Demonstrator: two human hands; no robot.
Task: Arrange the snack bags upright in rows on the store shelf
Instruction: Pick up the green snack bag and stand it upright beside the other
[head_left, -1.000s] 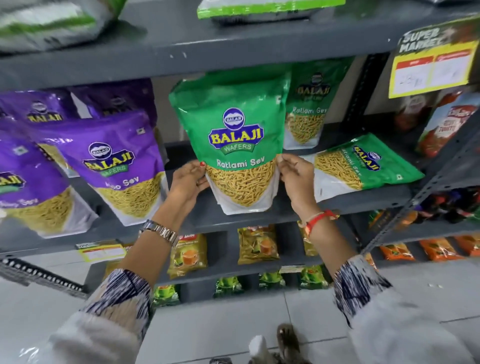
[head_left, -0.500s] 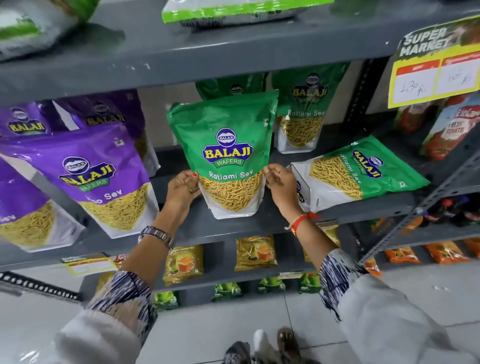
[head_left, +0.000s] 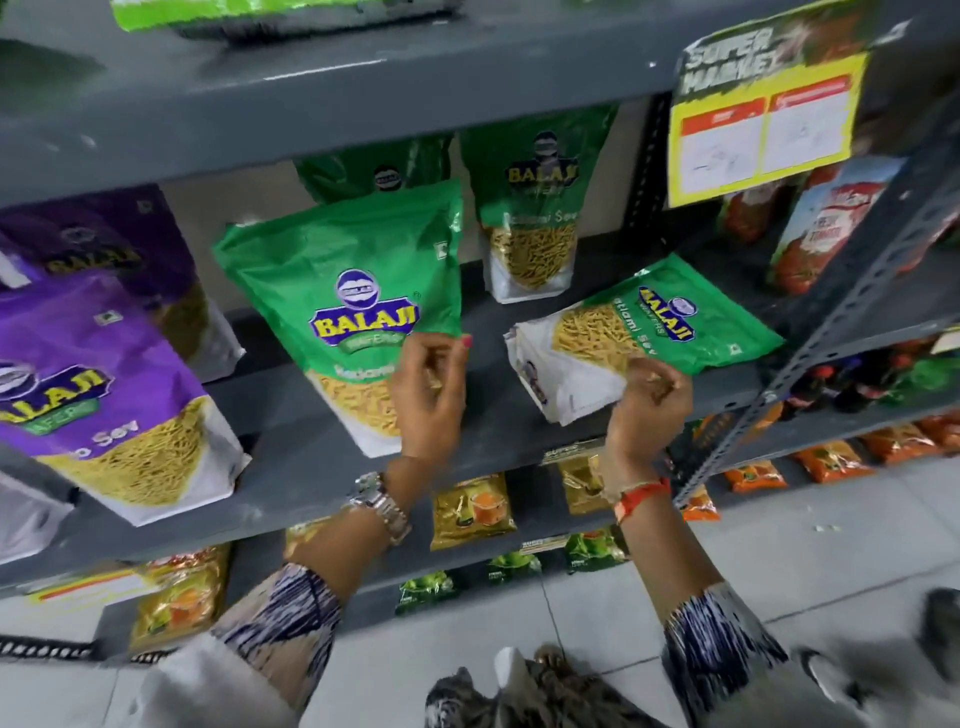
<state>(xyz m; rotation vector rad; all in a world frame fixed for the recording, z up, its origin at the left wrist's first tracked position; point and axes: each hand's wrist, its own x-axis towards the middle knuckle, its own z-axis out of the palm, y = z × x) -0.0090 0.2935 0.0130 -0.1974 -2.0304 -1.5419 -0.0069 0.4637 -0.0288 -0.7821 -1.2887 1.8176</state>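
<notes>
Here the right hand (head_left: 652, 400) pinches the fallen green bag (head_left: 644, 332); left hand (head_left: 431, 395) curled, empty.

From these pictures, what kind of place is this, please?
Most likely a supermarket aisle: a grey metal shelf holds rows of branded green snack bags, and a yellow price sign printed "Super Market" hangs from the shelf above.
</notes>
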